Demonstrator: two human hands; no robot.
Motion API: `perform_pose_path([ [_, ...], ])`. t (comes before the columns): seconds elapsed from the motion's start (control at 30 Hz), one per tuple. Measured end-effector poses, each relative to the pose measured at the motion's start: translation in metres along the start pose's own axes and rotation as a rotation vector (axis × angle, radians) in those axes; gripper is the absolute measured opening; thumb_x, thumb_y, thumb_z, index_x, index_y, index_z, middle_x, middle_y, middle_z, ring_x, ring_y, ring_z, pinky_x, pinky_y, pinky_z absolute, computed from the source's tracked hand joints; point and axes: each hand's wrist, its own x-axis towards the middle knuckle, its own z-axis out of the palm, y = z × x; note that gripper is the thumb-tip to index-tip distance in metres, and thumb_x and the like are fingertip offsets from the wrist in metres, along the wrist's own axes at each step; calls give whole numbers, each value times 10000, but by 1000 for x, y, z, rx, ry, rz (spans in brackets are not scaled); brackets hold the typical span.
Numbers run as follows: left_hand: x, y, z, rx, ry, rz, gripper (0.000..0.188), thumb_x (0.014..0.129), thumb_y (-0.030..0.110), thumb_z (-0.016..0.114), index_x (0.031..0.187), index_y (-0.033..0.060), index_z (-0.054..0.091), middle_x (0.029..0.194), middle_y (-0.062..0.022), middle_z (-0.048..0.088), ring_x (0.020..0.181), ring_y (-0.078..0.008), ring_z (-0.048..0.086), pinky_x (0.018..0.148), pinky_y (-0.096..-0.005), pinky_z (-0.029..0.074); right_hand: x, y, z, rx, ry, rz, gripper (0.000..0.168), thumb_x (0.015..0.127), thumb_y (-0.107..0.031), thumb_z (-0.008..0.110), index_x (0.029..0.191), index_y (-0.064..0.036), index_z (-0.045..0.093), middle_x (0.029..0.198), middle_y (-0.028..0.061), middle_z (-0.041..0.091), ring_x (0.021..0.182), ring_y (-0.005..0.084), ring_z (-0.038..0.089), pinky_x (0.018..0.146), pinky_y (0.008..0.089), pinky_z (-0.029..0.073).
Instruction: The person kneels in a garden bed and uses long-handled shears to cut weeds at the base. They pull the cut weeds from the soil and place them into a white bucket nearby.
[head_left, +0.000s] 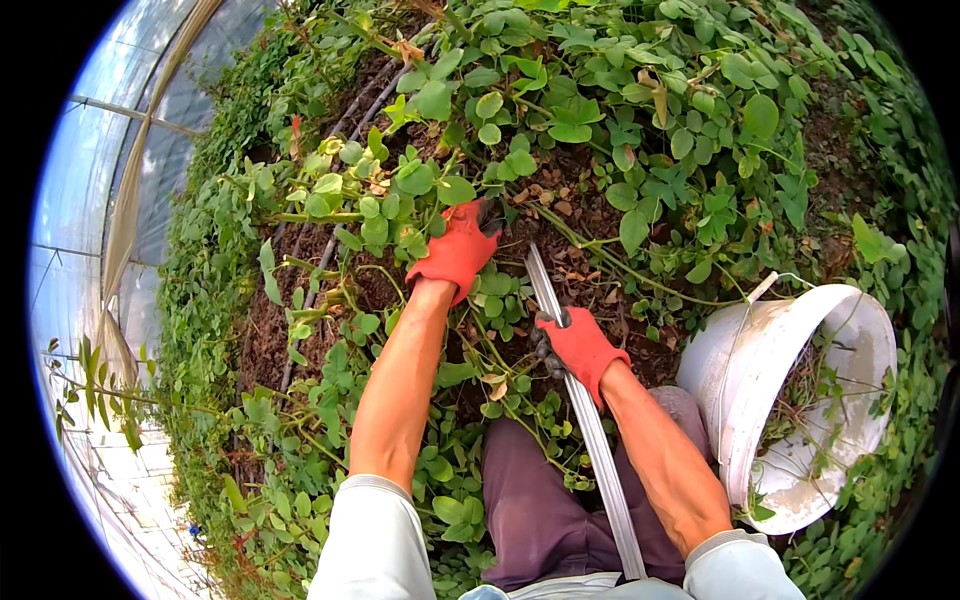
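My right hand (581, 345), in a red glove with dark fingers, is wrapped around a long ridged metal bar (600, 457). The bar slants from near my waist, between my legs, up to the soil (577, 259) by the plant stems. Just left of the bar's far end, my left hand (461, 244), gloved alike, reaches down among leafy green plants (424, 180). Leaves and the back of the glove hide most of its fingers, so any hold is unclear. A green stem (592, 244) runs to the right past the bar's tip.
To my right, a white plastic bucket (705, 360) lies tipped, with pulled plant matter (791, 405) inside. Black irrigation tubing (322, 262) runs through the bed at left. Cut stems (315, 274) stand near it. Plastic greenhouse sheeting (82, 180) rises at the far left.
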Motion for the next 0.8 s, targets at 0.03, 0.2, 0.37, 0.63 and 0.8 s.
perform_pose_path([
  [0.03, 1, -20, 4, -55, 104, 101, 530, 805, 391, 638, 1257, 139, 523, 1190, -165, 582, 1044, -386, 579, 881, -436, 478, -6, 0, 3, -3, -15, 20, 161, 911, -137, 525, 898, 0, 608, 636, 85, 569, 429, 156, 471, 395, 313, 400],
  [0.2, -2, -3, -10, 70, -106, -68, 612, 800, 270, 667, 1349, 169, 416, 1238, -134, 578, 1102, -319, 572, 922, -390, 462, -19, -15, -15, -62, -46, 71, 181, 904, -174, 529, 859, -10, 589, 634, 75, 566, 433, 147, 476, 392, 291, 386],
  [0.37, -4, -71, 10, -320, -43, 133, 458, 862, 187, 610, 1276, 50, 471, 1225, -99, 594, 1113, -200, 570, 918, -318, 458, -63, -3, -14, -106, -51, 117, 184, 907, -183, 534, 867, -11, 587, 598, 72, 548, 398, 145, 461, 387, 295, 383],
  [0.63, -17, -43, -31, -375, -145, -109, 676, 825, 395, 618, 1352, 38, 390, 1333, -215, 470, 1191, -347, 491, 1000, -381, 383, -89, 4, -37, -77, -32, 161, 179, 898, -170, 551, 917, 2, 598, 587, 70, 550, 402, 144, 483, 396, 304, 401],
  [0.8, -24, -4, -59, -288, -175, -134, 744, 805, 382, 662, 1374, 30, 337, 1349, -218, 446, 1217, -359, 467, 1016, -388, 368, -97, 15, -39, -113, 16, 90, 200, 903, -190, 564, 922, 7, 593, 591, 76, 557, 408, 145, 484, 398, 289, 386],
])
